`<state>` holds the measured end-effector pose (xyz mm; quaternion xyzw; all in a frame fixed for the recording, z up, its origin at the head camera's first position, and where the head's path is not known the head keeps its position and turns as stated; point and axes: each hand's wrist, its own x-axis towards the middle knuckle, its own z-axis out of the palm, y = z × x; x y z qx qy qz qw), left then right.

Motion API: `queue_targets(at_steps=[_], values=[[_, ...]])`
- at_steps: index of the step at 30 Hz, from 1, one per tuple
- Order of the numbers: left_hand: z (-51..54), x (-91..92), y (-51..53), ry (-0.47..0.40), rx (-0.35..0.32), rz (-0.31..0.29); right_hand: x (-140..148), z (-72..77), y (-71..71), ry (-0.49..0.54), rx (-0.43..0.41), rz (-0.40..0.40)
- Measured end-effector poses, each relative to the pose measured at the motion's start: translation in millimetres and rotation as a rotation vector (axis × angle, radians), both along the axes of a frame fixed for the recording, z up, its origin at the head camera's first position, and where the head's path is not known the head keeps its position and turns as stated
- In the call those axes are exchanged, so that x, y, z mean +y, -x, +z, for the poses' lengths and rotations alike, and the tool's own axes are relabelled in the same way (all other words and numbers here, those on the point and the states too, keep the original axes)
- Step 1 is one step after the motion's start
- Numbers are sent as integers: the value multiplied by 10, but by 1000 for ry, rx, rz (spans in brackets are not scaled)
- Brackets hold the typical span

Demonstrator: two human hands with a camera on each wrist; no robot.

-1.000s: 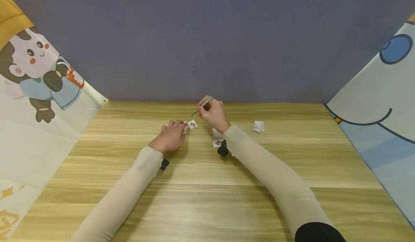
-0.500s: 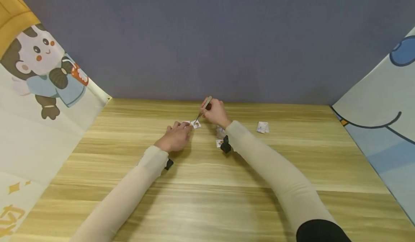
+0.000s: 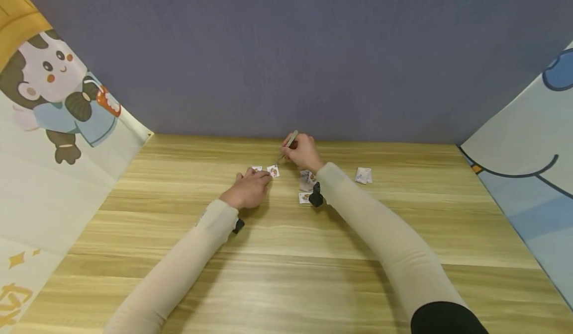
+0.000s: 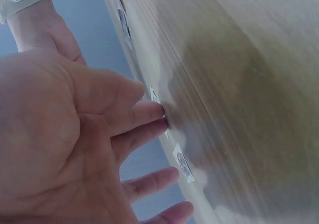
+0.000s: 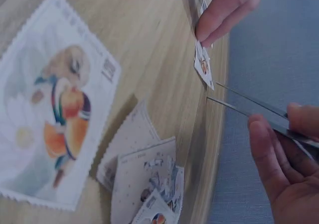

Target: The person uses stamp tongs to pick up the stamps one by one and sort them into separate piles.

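My left hand (image 3: 248, 190) rests its extended fingertips on the near left edge of a small stamp (image 3: 273, 171). In the left wrist view the fingers of this hand (image 4: 104, 119) are spread, with two of them at the stamp. Between thumb and fingers, my right hand (image 3: 305, 153) pinches metal tweezers (image 3: 292, 138). The right wrist view shows the tweezers (image 5: 269, 107) with their tips apart, beside the far corner of the stamp (image 5: 203, 67). Another stamp (image 3: 257, 168) lies just left of it, partly behind the left hand.
A loose pile of stamps (image 3: 306, 180) lies below the right wrist, with a single stamp (image 3: 305, 198) nearer. Farther right on the wooden table (image 3: 286, 284) are overlapping stamps (image 3: 363, 175). A grey panel (image 3: 286, 60) stands behind the table's far edge.
The tweezers came down onto the stamp from its upper right, then drew back slightly to its far right corner. The left fingers have shifted a little onto the stamp's edge.
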<state>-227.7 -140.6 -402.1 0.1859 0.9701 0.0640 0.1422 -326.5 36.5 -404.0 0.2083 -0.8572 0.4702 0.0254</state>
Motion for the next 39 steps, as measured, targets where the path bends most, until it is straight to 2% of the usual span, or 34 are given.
queue_targets(at_steps=[6,11,14,19,23,26,34,39], values=[[8,3,0,-7,-5,7,-20,-25,12,58,-69,52],[34,-3,-9,-26,-3,11,-73,-34,18,146,-45,66],[66,-39,-14,-64,25,26,-110,-1,-4,208,-16,64],[132,-157,-6,-92,96,79,-179,77,-50,262,14,57],[170,-245,-3,-102,99,120,-258,106,-84,287,13,65],[170,-275,-2,-95,79,127,-328,82,-97,276,2,72],[94,-273,-37,-15,-8,83,-510,-32,-142,192,-75,60],[88,-274,-59,24,-22,85,-581,-59,-152,168,-79,56]])
